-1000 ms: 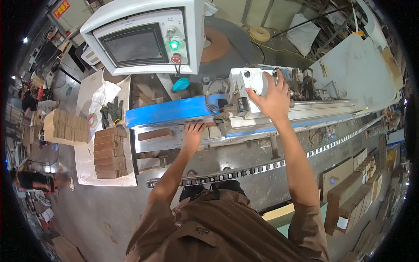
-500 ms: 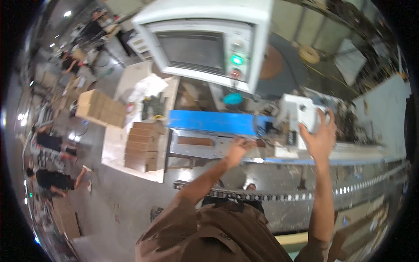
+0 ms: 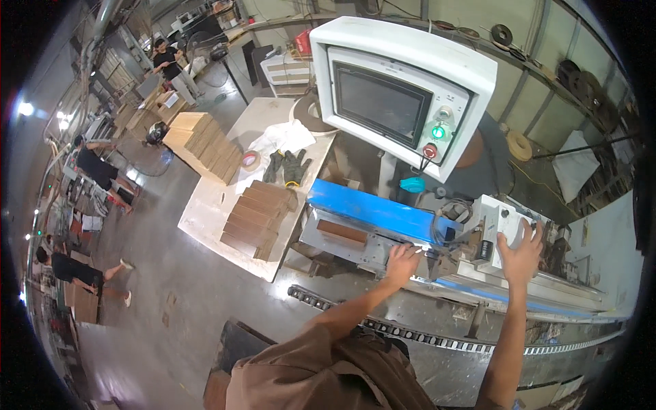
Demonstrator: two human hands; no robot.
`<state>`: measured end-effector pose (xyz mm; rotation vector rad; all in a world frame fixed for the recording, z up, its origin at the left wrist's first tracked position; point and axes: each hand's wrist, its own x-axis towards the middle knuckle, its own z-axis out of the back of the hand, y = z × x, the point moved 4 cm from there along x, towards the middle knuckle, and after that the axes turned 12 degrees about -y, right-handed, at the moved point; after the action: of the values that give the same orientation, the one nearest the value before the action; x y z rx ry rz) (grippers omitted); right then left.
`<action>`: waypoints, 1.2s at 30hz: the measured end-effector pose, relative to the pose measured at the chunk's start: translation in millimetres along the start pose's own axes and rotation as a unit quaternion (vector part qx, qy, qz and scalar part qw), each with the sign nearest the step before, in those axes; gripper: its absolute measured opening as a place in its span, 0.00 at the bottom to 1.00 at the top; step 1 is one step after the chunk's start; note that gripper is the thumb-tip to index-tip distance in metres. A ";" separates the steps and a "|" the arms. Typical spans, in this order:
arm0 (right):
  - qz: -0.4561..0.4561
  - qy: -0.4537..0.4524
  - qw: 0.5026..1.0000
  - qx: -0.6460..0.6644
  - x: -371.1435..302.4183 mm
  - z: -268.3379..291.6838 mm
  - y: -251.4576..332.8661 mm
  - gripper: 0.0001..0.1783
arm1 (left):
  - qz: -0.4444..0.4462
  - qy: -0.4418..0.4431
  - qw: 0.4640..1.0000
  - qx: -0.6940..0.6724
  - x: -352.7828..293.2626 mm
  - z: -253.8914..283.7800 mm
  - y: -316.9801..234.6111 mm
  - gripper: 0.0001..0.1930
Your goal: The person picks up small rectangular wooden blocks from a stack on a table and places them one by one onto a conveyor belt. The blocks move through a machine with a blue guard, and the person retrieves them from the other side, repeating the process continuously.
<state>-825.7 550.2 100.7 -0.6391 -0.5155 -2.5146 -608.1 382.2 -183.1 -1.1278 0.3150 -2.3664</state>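
My left hand [image 3: 402, 265] is at the right end of the metal bed [image 3: 318, 236], just in front of the blue guard beam [image 3: 369, 208]. Its fingers are curled together at the machine's working end; what they hold, if anything, is too small to make out. My right hand [image 3: 521, 254] lies over the white machine box [image 3: 493, 229], thumb and fingers spread across its top beside a dark knob. A flat brown wooden piece [image 3: 342, 233] rests on the metal bed, left of my left hand and apart from it.
A white monitor console [image 3: 403, 96] with a lit green button stands behind the beam. The pale side table [image 3: 205, 215] carries brown wooden blocks [image 3: 254, 219], dark gloves [image 3: 290, 167], a tape roll [image 3: 251, 161] and stacked boards [image 3: 199, 147]. A cable chain [image 3: 410, 333] runs before me. Several people work at far left.
My view has turned, so the console and machine sit farther right and lower. My left hand stays at the bed's right end and my right hand on the white box.
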 end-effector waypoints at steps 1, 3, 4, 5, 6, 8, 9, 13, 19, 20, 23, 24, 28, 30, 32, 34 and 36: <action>-0.003 -0.002 1.000 -0.004 -0.7 -0.7 -3.8 0.45 | 0.004 -0.012 1.000 0.003 6.1 26.4 4.3 0.18; -0.004 0.002 1.000 -0.006 -1.3 -1.7 -3.9 0.45 | 0.033 -0.032 0.998 0.050 13.1 76.4 28.9 0.20; -0.003 0.004 1.000 -0.006 -1.9 -2.3 -3.6 0.45 | 0.057 -0.039 0.993 0.092 14.3 100.2 44.9 0.22; -0.002 0.001 1.000 0.005 -2.4 -3.0 -4.6 0.45 | 0.081 -0.047 0.987 0.134 15.2 123.3 62.5 0.23; 0.008 -0.005 1.000 0.001 -2.7 -6.6 -7.7 0.45 | 0.087 -0.013 0.984 0.154 15.9 142.0 80.9 0.29; 0.013 -0.003 1.000 -0.014 -3.1 -10.7 -12.4 0.46 | 0.089 -0.010 0.986 0.141 9.6 163.9 112.5 0.33; 0.013 -0.003 0.999 -0.034 -2.5 -9.9 -13.5 0.46 | 0.069 0.027 0.986 0.148 9.9 171.3 121.8 0.36; 0.034 -0.016 0.999 -0.032 -0.6 -21.2 -27.9 0.45 | 0.030 0.103 0.984 0.144 12.1 182.0 134.0 0.39; 0.036 -0.010 0.998 -0.040 2.8 -23.6 -24.3 0.45 | -0.010 0.106 0.972 0.207 21.1 172.9 168.2 0.40; 0.038 -0.011 0.998 -0.038 2.6 -24.7 -26.1 0.45 | -0.006 0.128 0.973 0.189 25.8 172.8 172.7 0.38; 0.037 -0.009 0.999 -0.038 2.0 -26.4 -29.3 0.45 | -0.021 0.143 0.974 0.175 37.4 179.1 176.2 0.31; 0.035 -0.007 0.999 -0.039 1.9 -26.4 -30.0 0.45 | -0.032 0.140 0.974 0.177 40.4 182.4 172.3 0.29; 0.034 -0.021 0.998 -0.037 -1.1 -25.6 -32.6 0.45 | -0.083 0.072 0.983 0.145 51.3 194.9 117.0 0.25; 0.039 -0.024 0.999 -0.026 -0.1 -28.5 -33.8 0.44 | -0.105 0.076 0.987 0.093 38.5 175.4 86.9 0.22; 0.033 -0.014 0.999 -0.025 0.7 -26.8 -29.3 0.43 | -0.147 0.059 0.983 0.090 18.6 141.9 60.8 0.18; 0.032 -0.014 0.999 -0.025 1.5 -25.7 -27.5 0.43 | -0.136 0.106 0.984 0.049 6.9 107.2 44.5 0.17; 0.039 -0.026 0.998 -0.028 2.0 -26.2 -29.2 0.43 | -0.145 0.113 0.982 0.051 1.6 79.2 34.3 0.17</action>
<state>-851.9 560.9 73.5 -0.7339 -0.4319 -2.4512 -536.0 352.6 -146.0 -0.9099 0.1070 -2.7404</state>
